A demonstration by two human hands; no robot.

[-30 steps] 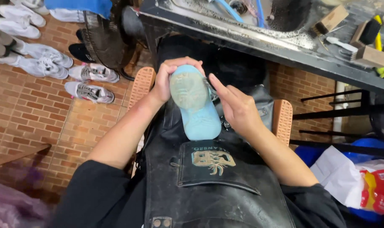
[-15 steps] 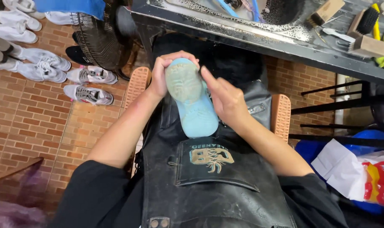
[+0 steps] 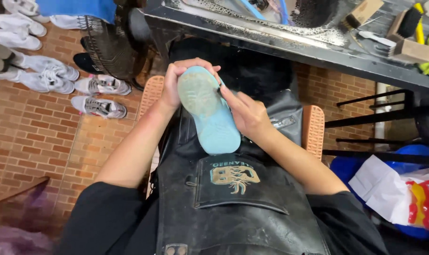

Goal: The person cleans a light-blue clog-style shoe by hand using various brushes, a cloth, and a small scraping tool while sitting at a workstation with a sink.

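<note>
Blue shoe [image 3: 210,111] — sole up, between 2 hands

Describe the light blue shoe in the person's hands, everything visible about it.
The light blue shoe is turned sole-up over the black leather apron, toe end away from the person. Its sole looks rubbery, with a greyish, dirty patch on the forefoot and a cleaner heel. The left hand cups the toe end; the right hand presses against its side.

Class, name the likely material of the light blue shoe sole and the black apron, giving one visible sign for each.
Shoe sole: probably rubber, matte, with moulded tread and grime. Apron: looks like leather or a coated imitation, with a dull sheen, creases and stitched pocket.
</note>
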